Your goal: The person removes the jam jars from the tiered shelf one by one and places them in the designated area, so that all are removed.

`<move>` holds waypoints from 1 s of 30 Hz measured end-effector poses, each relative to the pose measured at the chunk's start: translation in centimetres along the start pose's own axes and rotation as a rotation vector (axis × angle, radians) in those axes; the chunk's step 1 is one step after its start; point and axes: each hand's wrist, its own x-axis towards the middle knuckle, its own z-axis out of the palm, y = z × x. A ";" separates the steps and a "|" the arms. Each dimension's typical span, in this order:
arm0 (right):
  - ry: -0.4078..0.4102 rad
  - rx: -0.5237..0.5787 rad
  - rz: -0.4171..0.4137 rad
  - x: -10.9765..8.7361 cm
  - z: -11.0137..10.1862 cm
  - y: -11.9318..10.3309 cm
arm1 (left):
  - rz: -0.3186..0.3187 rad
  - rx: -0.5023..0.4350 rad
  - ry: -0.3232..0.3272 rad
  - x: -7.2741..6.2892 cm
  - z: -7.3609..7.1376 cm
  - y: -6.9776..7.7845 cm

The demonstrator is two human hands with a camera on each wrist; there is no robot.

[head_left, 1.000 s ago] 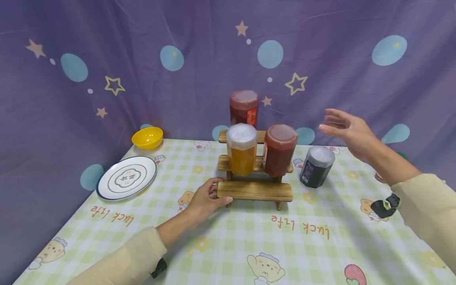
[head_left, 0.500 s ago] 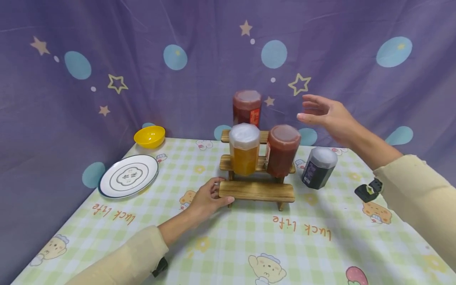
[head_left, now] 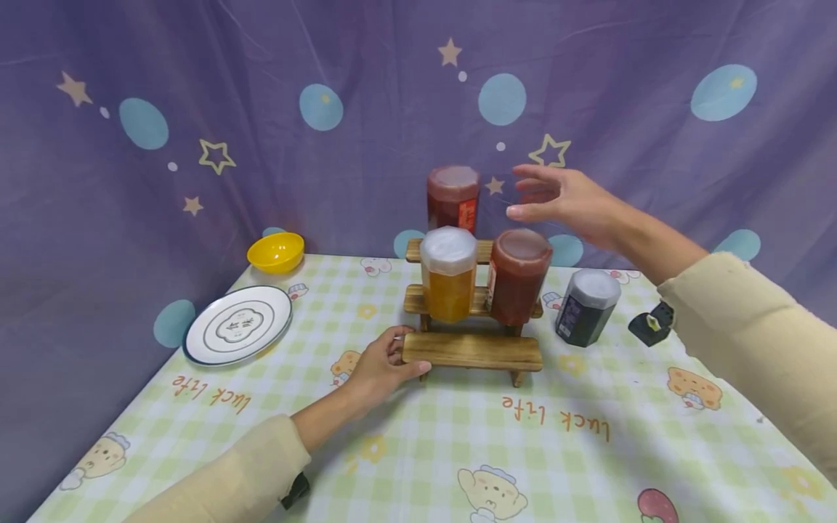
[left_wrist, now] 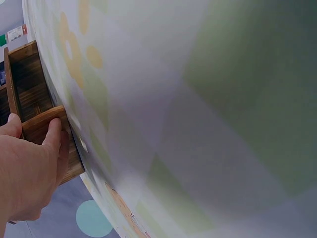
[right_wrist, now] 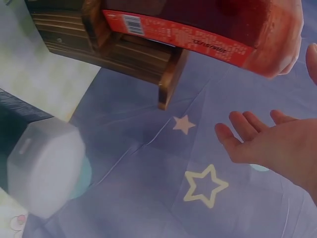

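My left hand (head_left: 379,370) grips the left end of the lowest step of a three-tier wooden rack (head_left: 472,351), thumb in front and fingers behind. In the left wrist view, the fingers hold the rack's side (left_wrist: 43,119). My right hand (head_left: 565,200) hovers above and behind the front red jar (head_left: 519,276), fingers loosely spread and holding nothing. On the middle step, that red jar stands beside an amber jar (head_left: 447,280) with a white lid. Another dark red jar (head_left: 451,196) stands on the top step, left of the right fingertips.
A dark jar (head_left: 587,309) with a whitish lid stands on the table right of the rack. At the left lie a white plate (head_left: 277,334) and a yellow bowl (head_left: 276,253). A purple curtain (head_left: 366,181) hangs behind the table.
My right hand has moved left and slightly up, from above the dark jar towards the top-step red jar. The left hand keeps its grip on the rack.
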 end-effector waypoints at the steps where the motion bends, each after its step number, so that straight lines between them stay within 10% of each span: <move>1: -0.013 -0.005 0.003 0.1 0.1 -0.2 | -0.001 0.000 -0.001 0.0 0.0 0.0; 30: -0.092 -0.155 -0.004 4.9 3.1 -4.2 | 0.025 -0.021 -0.024 -0.1 -0.1 -0.1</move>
